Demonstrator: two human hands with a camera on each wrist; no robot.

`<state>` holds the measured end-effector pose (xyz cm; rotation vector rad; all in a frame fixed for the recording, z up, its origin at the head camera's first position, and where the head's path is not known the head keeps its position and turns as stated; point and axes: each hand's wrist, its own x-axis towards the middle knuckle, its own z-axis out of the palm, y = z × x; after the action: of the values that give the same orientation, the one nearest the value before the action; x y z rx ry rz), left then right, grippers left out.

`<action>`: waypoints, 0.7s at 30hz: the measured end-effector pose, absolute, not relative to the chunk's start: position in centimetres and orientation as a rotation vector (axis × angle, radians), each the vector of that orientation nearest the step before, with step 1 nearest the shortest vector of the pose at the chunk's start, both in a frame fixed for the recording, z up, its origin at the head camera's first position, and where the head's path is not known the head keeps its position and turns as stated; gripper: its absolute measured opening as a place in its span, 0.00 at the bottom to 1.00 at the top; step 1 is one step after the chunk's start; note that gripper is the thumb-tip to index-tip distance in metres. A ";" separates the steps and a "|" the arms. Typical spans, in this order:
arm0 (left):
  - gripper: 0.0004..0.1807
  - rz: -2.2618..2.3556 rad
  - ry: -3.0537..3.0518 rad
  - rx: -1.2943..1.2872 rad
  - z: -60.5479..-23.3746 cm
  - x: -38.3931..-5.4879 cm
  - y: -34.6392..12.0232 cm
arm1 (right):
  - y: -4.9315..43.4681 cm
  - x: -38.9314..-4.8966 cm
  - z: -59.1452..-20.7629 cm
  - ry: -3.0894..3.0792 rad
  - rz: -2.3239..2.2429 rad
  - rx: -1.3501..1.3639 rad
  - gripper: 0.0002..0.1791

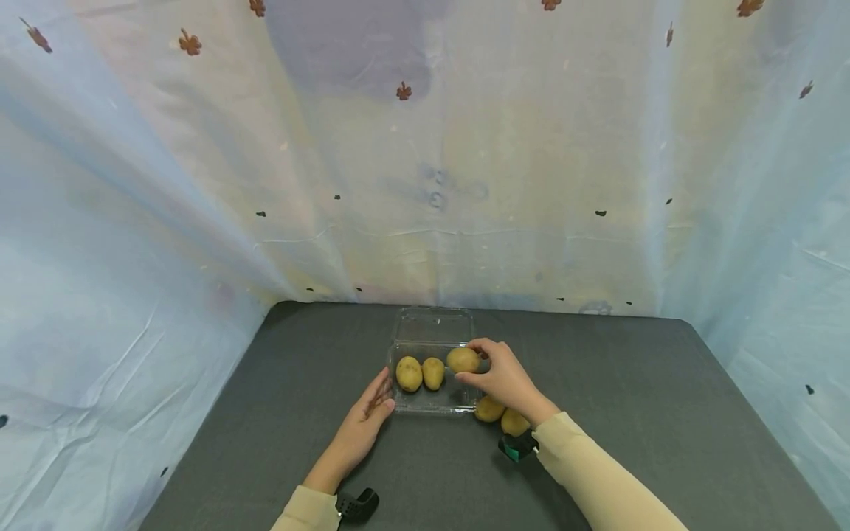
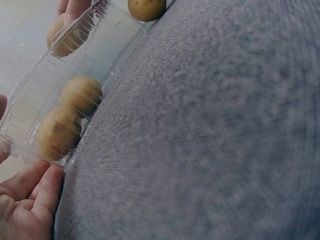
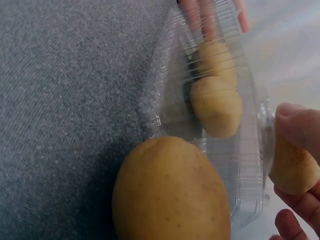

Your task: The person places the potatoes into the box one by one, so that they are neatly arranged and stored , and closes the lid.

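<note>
A clear plastic clamshell box (image 1: 425,407) lies with its lid (image 1: 434,324) folded back. Two potatoes (image 1: 409,374) (image 1: 434,374) sit side by side in its left part. My right hand (image 1: 499,375) pinches another potato (image 1: 462,360) between thumb and fingers, over the box's right part; the right wrist view shows this held potato (image 3: 294,167) above the rim. My left hand (image 1: 364,424) touches the box's left end with fairly straight fingers (image 2: 49,192). Two more potatoes (image 1: 489,409) (image 1: 514,422) rest on the table by the box's front right corner, beneath my right wrist.
The dark grey table (image 1: 319,354) extends around the box on all sides. A pale patterned curtain (image 1: 505,162) hangs behind the table and along both sides. Each wrist wears a black band (image 1: 358,506), and cream sleeves (image 1: 600,472) cover the forearms.
</note>
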<state>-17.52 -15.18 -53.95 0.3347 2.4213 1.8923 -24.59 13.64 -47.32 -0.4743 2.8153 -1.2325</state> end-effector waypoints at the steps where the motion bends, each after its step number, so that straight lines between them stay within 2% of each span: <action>1: 0.33 1.890 2.425 0.339 -53.9 -17.5 -15.2 | 13.6 -24.6 -47.4 2.825 -1.220 -0.478 0.30; 11: 0.32 1.891 2.417 0.328 -54.0 -17.5 -15.2 | 12.4 -25.0 -47.6 2.976 -0.993 -0.525 0.31; 21: 0.33 1.868 2.370 0.363 -50.6 -16.4 -14.9 | 11.6 -24.9 -47.3 3.030 -0.833 -0.514 0.31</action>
<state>-16.41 -14.92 -50.63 0.3632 2.3703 1.8678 -24.94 11.56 -47.35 -0.5145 3.0299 -0.8332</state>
